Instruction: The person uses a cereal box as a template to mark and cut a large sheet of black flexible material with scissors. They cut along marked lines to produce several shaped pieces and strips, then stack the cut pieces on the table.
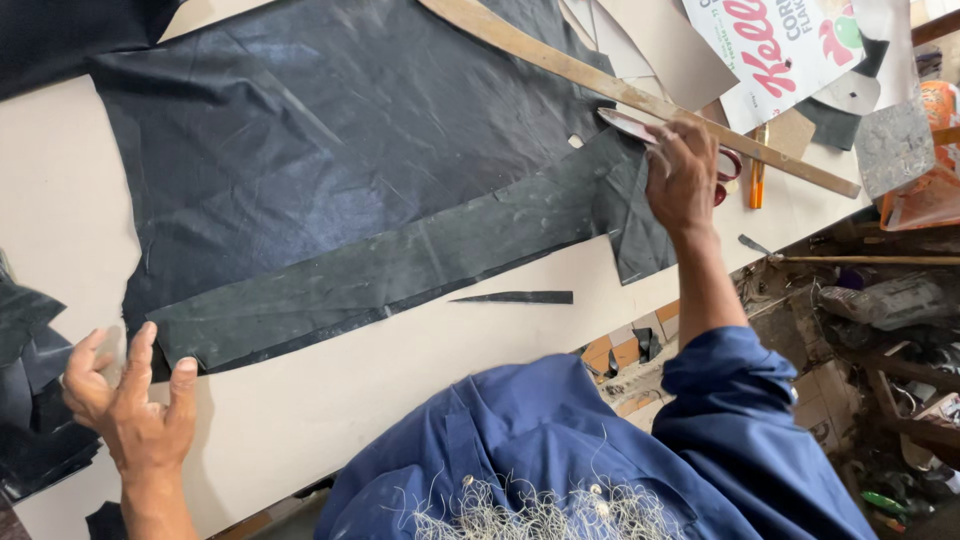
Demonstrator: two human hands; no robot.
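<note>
Black sheet (pixel 330 150) lies flat on the table (pixel 300 400), strip (pixel 380 275) on its lower edge. Looks thin, limp, creased, light; likely slides easily, so press flat or pinch an edge. Right hand (pixel 680 175) closed around scissors (pixel 640 130) at the strip's right end. Left hand (pixel 130 400) half open, fingertips at the strip's left end, holding nothing.

Glossy black cloth (pixel 330 140), matt wooden ruler (pixel 640 98)

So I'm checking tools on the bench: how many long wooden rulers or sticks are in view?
2. One wooden straightedge lies slantwise over the black sheet by the right hand; a thinner stick lies at the bench's right edge. Others may be hidden.
</note>
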